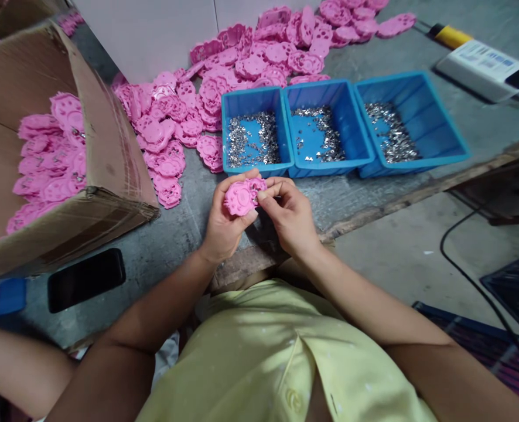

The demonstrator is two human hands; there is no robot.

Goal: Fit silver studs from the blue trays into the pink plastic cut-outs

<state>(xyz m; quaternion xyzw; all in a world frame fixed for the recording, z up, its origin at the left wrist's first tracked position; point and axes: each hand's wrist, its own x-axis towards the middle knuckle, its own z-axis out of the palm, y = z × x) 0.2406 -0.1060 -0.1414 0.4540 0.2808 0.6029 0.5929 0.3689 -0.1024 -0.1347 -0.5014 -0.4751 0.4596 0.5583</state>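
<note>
Head view: both bare hands work together above the near edge of the table (171, 230). The left hand (225, 225) grasps a pink piece (241, 198) between thumb and fingers, its molded face turned up. The right hand (291, 214) closes thumb and index finger on the right edge of the same piece; whether a small metal part is pinched there cannot be told. The piece is held just in front of the left blue bin (253, 101), off the table.

Beside that bin, in a row, stand the middle blue bin (316, 97) and the right blue bin (437, 132). All three contain loose, shiny metal parts (266, 140). A heap of pink pieces (218, 88) lies behind and to the left of the bins. More pieces lie inside an open cardboard box (114, 138) at left. A dark phone (86, 280) lies near the box. A yellow-handled tool (453, 36) lies at far right.
</note>
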